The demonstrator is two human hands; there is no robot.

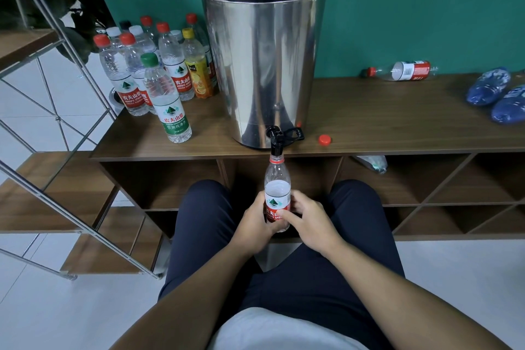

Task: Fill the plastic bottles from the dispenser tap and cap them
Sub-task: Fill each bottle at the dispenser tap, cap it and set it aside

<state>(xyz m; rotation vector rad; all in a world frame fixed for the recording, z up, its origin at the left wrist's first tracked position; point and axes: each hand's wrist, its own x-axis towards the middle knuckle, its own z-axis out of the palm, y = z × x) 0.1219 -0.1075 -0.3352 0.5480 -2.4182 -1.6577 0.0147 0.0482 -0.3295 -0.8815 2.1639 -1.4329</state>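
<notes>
**Clear bottle held under black tap**

Clear plastic bottle (277,190) upright at centre frame, uncapped mouth right under the black tap (275,139) of the steel dispenser (262,65). Gripped low on the label from both sides: left hand (255,221) wrapped round the left side, right hand (306,221) curled round the right, thumb pressed across the label front. Red neck ring just below the spout.

Loose red cap (324,140) lying on the wooden shelf top (397,122), right of the tap and apart from it. Cluster of capped bottles (147,65) at upper left beside the dispenser, mostly red caps, some white, one yellow-capped orange drink (199,71). Green-capped bottle (166,99) standing nearest the front edge. Empty red-labelled bottle (403,71) lying on its side against the green wall at upper right. Blue crumpled items (497,96) at far right; cannot tell what they are. Another crumpled bottle (372,163) tucked in a cubby under the top.

Labels: Chinese characters "农夫山泉", with "NONGFU SPRING" partly readable; "饮用纯净水" on the green label.

Tap overhanging the front edge of the shelf top; bottle hanging in front of the open cubbies, between the knees. Metal frame (71,122) slanting across the left side.
</notes>
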